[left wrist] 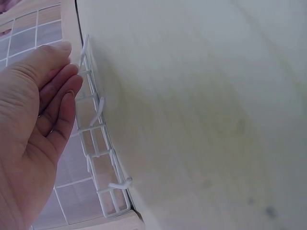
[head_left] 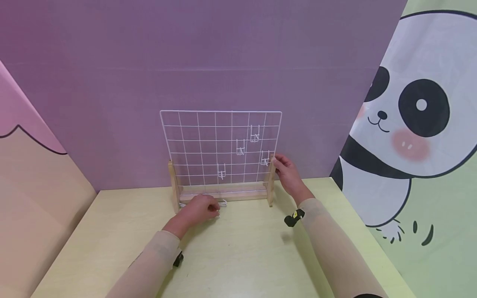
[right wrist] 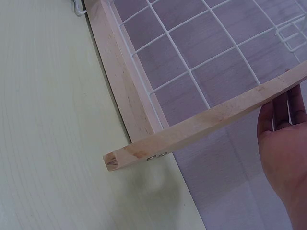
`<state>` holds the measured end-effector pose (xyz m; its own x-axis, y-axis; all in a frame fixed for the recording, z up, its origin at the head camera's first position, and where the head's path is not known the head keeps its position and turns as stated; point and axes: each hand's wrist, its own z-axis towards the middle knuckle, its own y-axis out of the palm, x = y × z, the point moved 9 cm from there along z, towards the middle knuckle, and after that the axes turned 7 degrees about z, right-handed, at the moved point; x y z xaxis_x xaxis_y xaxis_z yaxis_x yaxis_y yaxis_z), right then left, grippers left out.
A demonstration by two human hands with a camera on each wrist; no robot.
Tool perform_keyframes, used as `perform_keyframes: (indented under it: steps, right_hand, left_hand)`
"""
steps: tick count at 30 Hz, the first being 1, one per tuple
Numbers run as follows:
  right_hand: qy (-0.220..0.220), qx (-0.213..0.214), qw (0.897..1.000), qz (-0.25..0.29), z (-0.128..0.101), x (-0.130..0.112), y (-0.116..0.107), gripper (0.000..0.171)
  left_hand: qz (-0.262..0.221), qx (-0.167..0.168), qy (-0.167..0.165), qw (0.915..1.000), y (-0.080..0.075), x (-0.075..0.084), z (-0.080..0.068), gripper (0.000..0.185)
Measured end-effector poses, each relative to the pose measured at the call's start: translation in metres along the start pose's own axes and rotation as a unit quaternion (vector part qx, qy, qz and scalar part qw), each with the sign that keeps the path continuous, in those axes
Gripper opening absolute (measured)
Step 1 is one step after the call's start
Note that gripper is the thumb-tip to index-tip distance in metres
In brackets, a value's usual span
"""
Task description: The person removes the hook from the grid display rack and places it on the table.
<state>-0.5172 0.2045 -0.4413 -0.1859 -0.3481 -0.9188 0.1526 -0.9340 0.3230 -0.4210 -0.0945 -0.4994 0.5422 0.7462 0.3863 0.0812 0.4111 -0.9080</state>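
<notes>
Care is needed with the loose white hooks (head_left: 222,203) lying on the bench (head_left: 238,256) before the grid rack (head_left: 221,149): the left hand (head_left: 199,209), fingers relaxed, rests there; one should be pinched cleanly while the right hand (head_left: 285,169) steadies the wooden post (head_left: 271,182), its grip unclear.

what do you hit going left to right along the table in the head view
left hand on the loose white wire hooks → right wooden post of the grid stand → right hand → black wrist camera
</notes>
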Motion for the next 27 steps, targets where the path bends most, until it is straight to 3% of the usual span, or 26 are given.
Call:
perform_keyframes:
  steps: [4,10,15,20,27]
  right_hand:
    - [0.004,0.001,1.0,-0.004,0.0,0.001,0.0,0.033]
    - [0.004,0.008,1.0,-0.001,-0.001,-0.001,-0.001,0.013]
    - [0.003,0.009,1.0,0.006,-0.002,-0.002,-0.001,0.012]
    - [-0.005,0.008,1.0,0.014,-0.002,-0.003,0.0,0.012]
    - [0.004,0.007,1.0,0.007,-0.002,0.0,0.001,0.011]
  left_hand:
    - [-0.006,0.02,0.0,0.9998,-0.005,0.001,0.0,0.008]
    - [-0.053,0.079,-0.038,0.9947,-0.017,-0.002,0.001,0.012]
    - [-0.081,0.154,-0.075,0.9818,-0.029,-0.003,0.003,0.013]
    - [-0.11,0.224,-0.106,0.9626,-0.045,0.001,0.002,0.025]
    - [-0.125,0.258,-0.108,0.952,-0.056,0.009,0.006,0.031]
